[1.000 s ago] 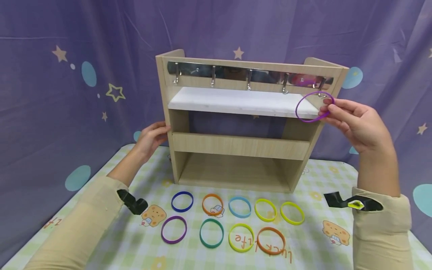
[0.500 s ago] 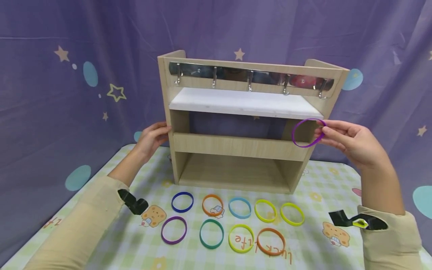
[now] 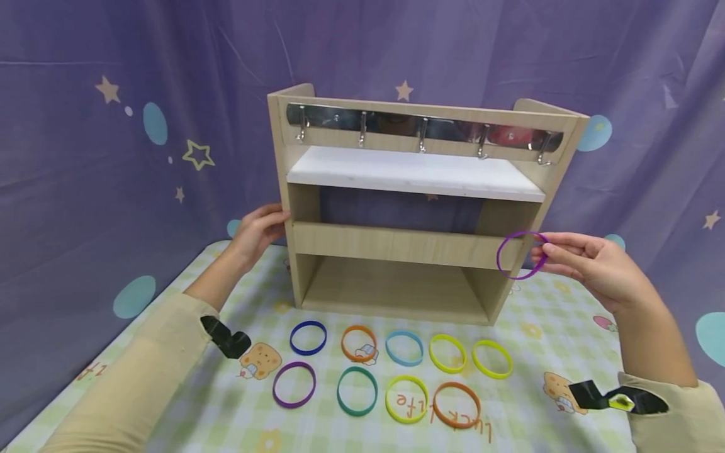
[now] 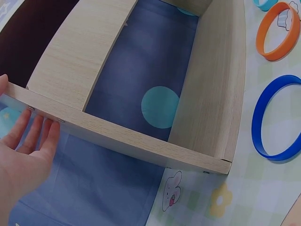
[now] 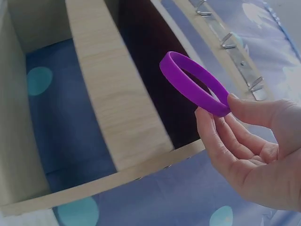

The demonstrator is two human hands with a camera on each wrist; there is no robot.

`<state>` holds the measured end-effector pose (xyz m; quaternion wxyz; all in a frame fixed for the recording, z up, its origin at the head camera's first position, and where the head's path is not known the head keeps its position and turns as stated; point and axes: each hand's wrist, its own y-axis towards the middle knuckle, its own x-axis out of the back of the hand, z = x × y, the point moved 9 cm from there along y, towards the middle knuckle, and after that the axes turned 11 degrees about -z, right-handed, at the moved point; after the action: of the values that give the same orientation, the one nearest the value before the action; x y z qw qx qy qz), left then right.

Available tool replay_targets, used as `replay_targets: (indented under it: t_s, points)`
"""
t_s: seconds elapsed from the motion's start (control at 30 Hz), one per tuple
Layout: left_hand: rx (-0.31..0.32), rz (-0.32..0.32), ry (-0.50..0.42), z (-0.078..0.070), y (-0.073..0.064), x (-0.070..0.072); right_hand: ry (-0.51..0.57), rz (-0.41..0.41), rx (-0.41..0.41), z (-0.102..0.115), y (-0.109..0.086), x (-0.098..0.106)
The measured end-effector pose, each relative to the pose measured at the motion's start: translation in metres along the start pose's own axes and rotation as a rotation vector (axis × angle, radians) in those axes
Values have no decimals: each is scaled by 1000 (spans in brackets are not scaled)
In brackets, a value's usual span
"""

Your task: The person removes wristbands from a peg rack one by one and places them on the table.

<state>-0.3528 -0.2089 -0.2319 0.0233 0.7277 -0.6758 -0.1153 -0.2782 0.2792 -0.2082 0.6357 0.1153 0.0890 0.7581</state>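
My right hand (image 3: 595,267) pinches a thin purple wristband (image 5: 193,84) between thumb and fingertips, in front of the right side of a small wooden shelf unit (image 3: 396,242). In the right wrist view the band sticks out from the fingertips, tilted and touching nothing else. My left hand (image 3: 257,236) rests against the unit's left side panel (image 4: 136,141), fingers nearly straight on its outer face and thumb at the front edge. A metal strip with several hooks (image 3: 423,135) runs along the top of the unit; no bands hang there.
Two rows of wristbands lie before the unit: blue (image 3: 308,338), orange (image 3: 343,345), light blue (image 3: 404,363) and yellow ones behind, purple (image 3: 294,404), green (image 3: 355,412), yellow and orange in front. A checked tablecloth (image 3: 226,421) covers the table; a purple curtain (image 3: 170,38) hangs behind.
My right hand has lowered the purple wristband from beside the rightmost hook to the level of the middle board. The left hand keeps its place on the side panel.
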Motion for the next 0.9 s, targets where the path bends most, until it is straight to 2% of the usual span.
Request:
replay_targets:
  t_s: [0.17,0.33,0.5,0.77,0.9]
  points:
    - [17,-2,12,1,-1,0,-48,-7,-47,-16,-6,0]
    - [8,3,11,1,-1,0,-88,-17,-87,-30,-11,1]
    - [0,3,2,-1,-1,0,-193,5,-96,-43,-15,-1]
    - [0,3,-6,0,0,0,-182,141,-100,-64,-25,-10]
    - [-1,3,-8,0,0,0,-233,193,-142,-75,-30,-13]
